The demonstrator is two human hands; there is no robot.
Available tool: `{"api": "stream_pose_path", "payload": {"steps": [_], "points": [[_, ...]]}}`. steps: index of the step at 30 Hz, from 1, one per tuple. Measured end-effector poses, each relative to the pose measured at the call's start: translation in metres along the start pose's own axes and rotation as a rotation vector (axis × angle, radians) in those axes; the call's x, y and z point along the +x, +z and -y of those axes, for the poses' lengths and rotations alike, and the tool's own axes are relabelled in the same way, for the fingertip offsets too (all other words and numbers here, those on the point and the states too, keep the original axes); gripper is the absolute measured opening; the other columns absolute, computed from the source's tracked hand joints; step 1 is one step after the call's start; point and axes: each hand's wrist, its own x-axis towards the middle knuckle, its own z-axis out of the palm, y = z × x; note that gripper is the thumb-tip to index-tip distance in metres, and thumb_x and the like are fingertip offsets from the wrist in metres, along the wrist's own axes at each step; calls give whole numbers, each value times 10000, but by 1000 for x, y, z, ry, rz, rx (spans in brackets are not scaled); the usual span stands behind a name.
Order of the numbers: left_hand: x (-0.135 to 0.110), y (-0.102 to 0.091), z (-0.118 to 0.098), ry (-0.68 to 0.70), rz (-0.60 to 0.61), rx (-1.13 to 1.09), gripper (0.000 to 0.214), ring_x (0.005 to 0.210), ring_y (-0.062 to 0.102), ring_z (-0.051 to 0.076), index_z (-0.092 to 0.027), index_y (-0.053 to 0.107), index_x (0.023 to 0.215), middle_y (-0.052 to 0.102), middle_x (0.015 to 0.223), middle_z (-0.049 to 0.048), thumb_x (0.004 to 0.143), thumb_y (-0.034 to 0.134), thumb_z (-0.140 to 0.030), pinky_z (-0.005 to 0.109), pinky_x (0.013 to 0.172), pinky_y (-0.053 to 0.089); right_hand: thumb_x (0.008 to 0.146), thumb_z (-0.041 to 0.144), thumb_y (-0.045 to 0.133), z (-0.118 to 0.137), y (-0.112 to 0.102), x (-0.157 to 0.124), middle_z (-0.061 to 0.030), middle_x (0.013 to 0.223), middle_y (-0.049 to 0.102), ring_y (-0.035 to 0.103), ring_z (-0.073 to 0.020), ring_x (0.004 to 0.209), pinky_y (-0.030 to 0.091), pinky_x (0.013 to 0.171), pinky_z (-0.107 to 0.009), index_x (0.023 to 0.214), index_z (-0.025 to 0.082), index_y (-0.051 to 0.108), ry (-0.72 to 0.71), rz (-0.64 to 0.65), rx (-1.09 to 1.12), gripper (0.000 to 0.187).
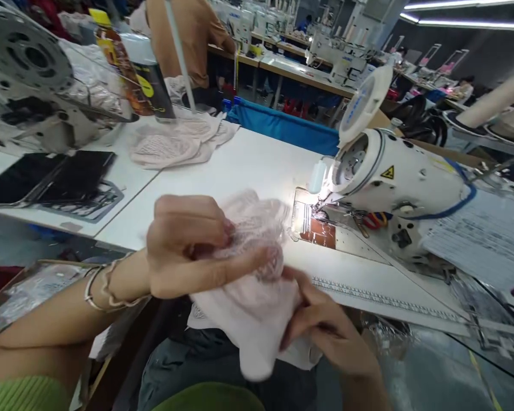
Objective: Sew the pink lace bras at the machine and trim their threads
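Observation:
A pale pink piece of lace fabric (252,314) hangs between my two hands, over my lap and the table's front edge. My left hand (197,245) pinches its lacy upper part, fingers curled and thumb pointing right. Lower and to the right, my right hand (325,325) grips the fabric's side between thumb and fingers. Part of the cloth lies on the white table behind the left hand. Motion blurs the fabric, so its exact shape cannot be made out. The sewing machine (394,171) stands just right of my hands, its needle area lit.
More pale pink lace pieces (175,140) lie at the table's back left. A black phone case or wallet (51,177), a brown bottle with yellow cap (120,68) and a dark spray can (149,80) sit left. A measuring tape (381,298) runs along the front edge. Another person (180,34) is behind.

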Motion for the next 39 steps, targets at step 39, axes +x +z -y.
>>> {"api": "stream_pose_path", "payload": {"steps": [39], "points": [[-49,108,-26,-437,836,-212,461,480,266,124,-246,271,565,271,503,-42,888,333,-570,287,510,215,923,552,492,-66,-15,51,38,614,416,379,-134,590,338,584,-272,663,231,430,365,-197,-176,418]]}}
